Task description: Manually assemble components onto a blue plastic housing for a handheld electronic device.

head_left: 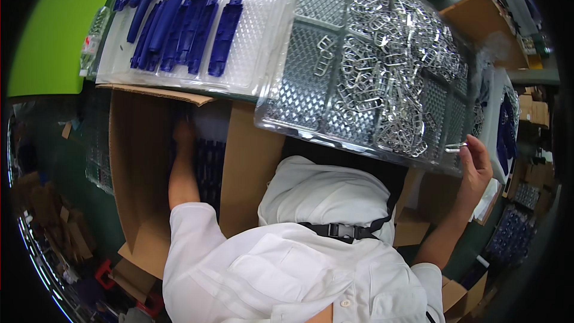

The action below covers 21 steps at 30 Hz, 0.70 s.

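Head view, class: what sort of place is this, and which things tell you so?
Probably a factory assembly or packing station: metal clips lie heaped in a divided clear tray, blue plastic parts lie beside it, and the left arm reaches into an open cardboard box.

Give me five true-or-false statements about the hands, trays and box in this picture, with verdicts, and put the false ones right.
1. The right hand pinches a small metal piece. True.
2. The left hand rests on the green board. False: it is down inside the cardboard box.
3. Blue plastic parts lie on the pale tray. True.
4. The compartmented tray holds only two or three loose metal loops. False: a large heap of them fills much of it.
5. A clear bottle is by the pale tray's left end. True.
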Available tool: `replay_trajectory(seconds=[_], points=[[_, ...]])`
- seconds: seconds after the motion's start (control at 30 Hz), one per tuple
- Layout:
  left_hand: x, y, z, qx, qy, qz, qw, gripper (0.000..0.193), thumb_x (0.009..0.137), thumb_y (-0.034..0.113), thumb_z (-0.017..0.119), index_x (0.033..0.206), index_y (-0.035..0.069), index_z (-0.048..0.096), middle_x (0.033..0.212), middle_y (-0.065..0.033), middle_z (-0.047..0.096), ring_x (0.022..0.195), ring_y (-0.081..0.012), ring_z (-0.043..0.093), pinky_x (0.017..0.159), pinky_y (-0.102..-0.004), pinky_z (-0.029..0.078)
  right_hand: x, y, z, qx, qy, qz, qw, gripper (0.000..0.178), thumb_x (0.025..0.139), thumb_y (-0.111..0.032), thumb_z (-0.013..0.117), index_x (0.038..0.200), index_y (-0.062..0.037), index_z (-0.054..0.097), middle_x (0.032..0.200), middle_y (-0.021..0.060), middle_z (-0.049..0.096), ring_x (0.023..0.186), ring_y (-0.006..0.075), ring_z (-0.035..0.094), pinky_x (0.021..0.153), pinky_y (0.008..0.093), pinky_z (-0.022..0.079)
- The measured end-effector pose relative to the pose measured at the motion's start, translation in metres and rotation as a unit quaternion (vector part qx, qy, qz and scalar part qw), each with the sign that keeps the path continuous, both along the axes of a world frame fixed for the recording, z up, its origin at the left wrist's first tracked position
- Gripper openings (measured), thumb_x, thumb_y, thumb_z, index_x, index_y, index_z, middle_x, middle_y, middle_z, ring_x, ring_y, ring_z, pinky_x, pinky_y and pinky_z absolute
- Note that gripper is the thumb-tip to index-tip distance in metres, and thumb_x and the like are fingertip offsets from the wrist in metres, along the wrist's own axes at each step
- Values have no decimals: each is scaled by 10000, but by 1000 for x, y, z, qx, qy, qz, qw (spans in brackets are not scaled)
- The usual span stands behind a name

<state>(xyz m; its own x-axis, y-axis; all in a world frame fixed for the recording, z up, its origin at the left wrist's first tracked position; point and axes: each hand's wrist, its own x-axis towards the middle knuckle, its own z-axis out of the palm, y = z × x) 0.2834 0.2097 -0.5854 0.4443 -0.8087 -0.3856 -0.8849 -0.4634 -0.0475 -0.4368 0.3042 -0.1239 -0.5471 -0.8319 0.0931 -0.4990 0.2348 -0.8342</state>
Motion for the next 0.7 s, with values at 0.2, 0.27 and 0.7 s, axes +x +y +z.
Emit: replay_trajectory(seconds=[0.2,0.27,0.7], points=[[32,66,45,-262,258,51,928,685,952,349,707,1498,-16,511,1344,-243,669,1234,-399,642,1008,-446,527,-18,6,-18,-52,-94,51,993,165,950,56,719,1107,15,696,1037,7,671,952,74,631,852,205,502],[0,90,71,-220,351,115,903,712,956,333,711,1540,0,476,1344,-219,672,1202,-345,666,974,-431,540,-6,12,-13,-69,-74,71,992,121,945,83,707,1047,25,678,1056,11,650,934,65,614,835,198,492],[-266,124,380,-254,821,98,502,497,935,288,473,1338,0,521,905,-129,597,673,-223,636,629,-382,609,-11,28,-7,-78,-196,100,972,139,913,92,720,1031,28,683,1033,29,650,888,65,607,781,198,484]])
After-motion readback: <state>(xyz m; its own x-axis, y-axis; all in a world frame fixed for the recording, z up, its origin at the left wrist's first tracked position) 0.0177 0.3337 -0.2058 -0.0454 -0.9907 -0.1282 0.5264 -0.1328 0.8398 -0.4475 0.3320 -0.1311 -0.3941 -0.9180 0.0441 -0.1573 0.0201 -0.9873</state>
